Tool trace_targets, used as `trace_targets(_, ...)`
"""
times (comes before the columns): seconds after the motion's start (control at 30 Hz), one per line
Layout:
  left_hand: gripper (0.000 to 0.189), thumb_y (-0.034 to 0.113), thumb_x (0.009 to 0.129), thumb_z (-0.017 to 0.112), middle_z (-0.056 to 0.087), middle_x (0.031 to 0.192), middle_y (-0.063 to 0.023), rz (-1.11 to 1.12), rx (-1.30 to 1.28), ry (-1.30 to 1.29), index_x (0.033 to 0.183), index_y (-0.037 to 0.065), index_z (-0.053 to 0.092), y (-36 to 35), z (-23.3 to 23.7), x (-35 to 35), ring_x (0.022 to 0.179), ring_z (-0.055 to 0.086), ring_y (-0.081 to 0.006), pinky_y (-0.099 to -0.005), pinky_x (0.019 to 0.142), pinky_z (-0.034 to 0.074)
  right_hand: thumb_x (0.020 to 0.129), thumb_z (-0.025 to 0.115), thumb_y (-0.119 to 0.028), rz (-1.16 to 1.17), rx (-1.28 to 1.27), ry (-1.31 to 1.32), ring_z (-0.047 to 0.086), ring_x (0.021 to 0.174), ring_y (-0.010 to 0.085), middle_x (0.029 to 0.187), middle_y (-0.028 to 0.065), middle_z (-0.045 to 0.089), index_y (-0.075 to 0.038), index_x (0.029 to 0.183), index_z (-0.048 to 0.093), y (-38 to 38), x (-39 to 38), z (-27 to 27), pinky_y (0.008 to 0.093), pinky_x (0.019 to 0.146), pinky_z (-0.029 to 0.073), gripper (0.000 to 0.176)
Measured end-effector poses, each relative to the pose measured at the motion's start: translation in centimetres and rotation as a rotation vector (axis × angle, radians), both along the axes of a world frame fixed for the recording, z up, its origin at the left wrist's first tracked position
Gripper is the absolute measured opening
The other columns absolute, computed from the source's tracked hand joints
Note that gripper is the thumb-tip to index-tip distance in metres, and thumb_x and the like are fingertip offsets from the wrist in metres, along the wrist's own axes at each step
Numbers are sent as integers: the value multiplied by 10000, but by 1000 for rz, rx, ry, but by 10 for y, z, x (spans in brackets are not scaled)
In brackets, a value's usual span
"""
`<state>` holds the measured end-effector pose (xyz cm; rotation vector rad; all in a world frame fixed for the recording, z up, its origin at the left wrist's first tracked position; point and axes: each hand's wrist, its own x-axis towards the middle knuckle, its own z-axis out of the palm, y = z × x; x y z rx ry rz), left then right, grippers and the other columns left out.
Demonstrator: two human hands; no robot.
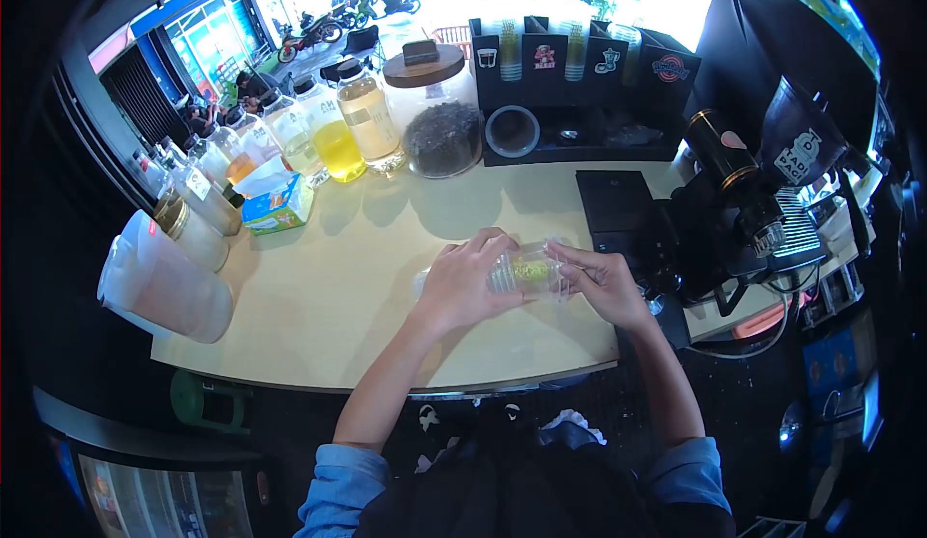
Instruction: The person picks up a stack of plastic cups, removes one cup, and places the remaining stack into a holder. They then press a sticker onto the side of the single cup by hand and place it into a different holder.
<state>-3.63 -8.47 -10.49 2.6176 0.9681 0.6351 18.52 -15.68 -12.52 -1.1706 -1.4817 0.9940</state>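
A stack of clear plastic cups (530,270) with a yellow-green print lies on its side just over the pale wooden counter (319,316). Wrapped over the stack from the left, my left hand (463,280) hides much of its middle. My right hand (606,284) pinches the rim of the cup at the right end, thumb and fingers at its edge. A bit of clear plastic peeks out left of my left hand.
A white pitcher (166,282), a tissue box (278,204) and several bottles (372,123) line the left side. Behind stand a wooden-lidded jar (439,132) and a black cup organizer (618,79). A flat black device (616,208) and a coffee grinder (801,147) are at right.
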Motion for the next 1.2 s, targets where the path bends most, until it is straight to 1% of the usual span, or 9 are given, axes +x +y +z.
trace_targets(0.07, 537, 332, 659, 731, 545, 1187, -52, -2, 6, -7, 1115, 126, 537, 0, 0, 0, 949, 617, -306, -423, 878, 473, 935, 549, -62, 14, 24, -78, 642, 843, 108, 1193, 112, 626, -34, 1286, 534, 0, 2, -1, 262, 740, 556, 353)
trace_targets(0.3, 538, 341, 661, 733, 545, 1181, -52, 7, 20, 3, 1103, 107, 537, -2, 0, 1, 954, 616, -299, -421, 880, 470, 924, 557, -41, 5, 69, -185, 628, 849, 88, 1161, 105, 647, -31, 1283, 539, -2, -1, 2, 253, 752, 541, 360)
trace_targets(0.37, 543, 349, 660, 735, 545, 1181, -52, 8, 15, 6, 1101, 101, 537, -3, 0, 2, 954, 617, -298, -420, 880, 470, 892, 595, -30, -35, 139, -232, 606, 741, 44, 906, 115, 705, -47, 1251, 577, -1, -4, -5, 230, 679, 511, 360)
trace_targets(0.5, 585, 372, 659, 746, 548, 1185, -55, 29, 24, -2, 1131, 99, 534, -5, -2, 2, 973, 613, -299, -416, 891, 468, 883, 608, -38, -55, 143, -199, 624, 749, 53, 837, 95, 704, -16, 1174, 617, -1, -17, -5, 233, 650, 513, 292)
trace_targets(0.57, 616, 388, 657, 753, 550, 1190, -59, 44, 14, 0, 1154, 101, 528, -6, -1, 4, 985, 611, -300, -416, 895, 468, 864, 635, -44, -109, 199, -27, 657, 737, 79, 798, 107, 698, 9, 1090, 629, 4, -26, -12, 236, 615, 517, 232)
trace_targets(0.77, 815, 474, 637, 769, 561, 1233, -91, 55, 39, -44, 1293, 101, 462, -11, -2, 3, 1036, 605, -307, -418, 924, 461, 820, 684, -31, -74, 55, 26, 694, 677, 158, 846, 160, 687, 22, 1062, 622, 4, -44, -2, 228, 588, 523, 256)
trace_targets(0.87, 831, 468, 635, 769, 564, 1238, -97, 60, 42, -38, 1309, 97, 453, -12, -4, 2, 1047, 602, -308, -417, 935, 457, 815, 674, -10, -84, 85, 80, 688, 706, 143, 854, 124, 686, 31, 1051, 623, 4, -44, -6, 214, 599, 522, 245)
trace_targets(1.07, 719, 426, 646, 762, 570, 1227, -59, 80, 37, -31, 1245, 118, 513, -9, 1, -5, 1000, 623, -298, -410, 901, 480, 808, 656, 25, -191, 89, 95, 642, 715, 82, 899, 78, 677, 31, 1056, 633, 2, -17, -2, 183, 602, 508, 250)
trace_targets(1.2, 590, 391, 658, 749, 575, 1195, -29, 41, 57, -34, 1159, 139, 567, -9, 0, -5, 953, 634, -281, -397, 878, 491, 851, 637, 4, -102, 83, 150, 628, 779, 74, 977, 80, 671, 29, 1077, 631, -1, -10, -6, 190, 668, 512, 227)
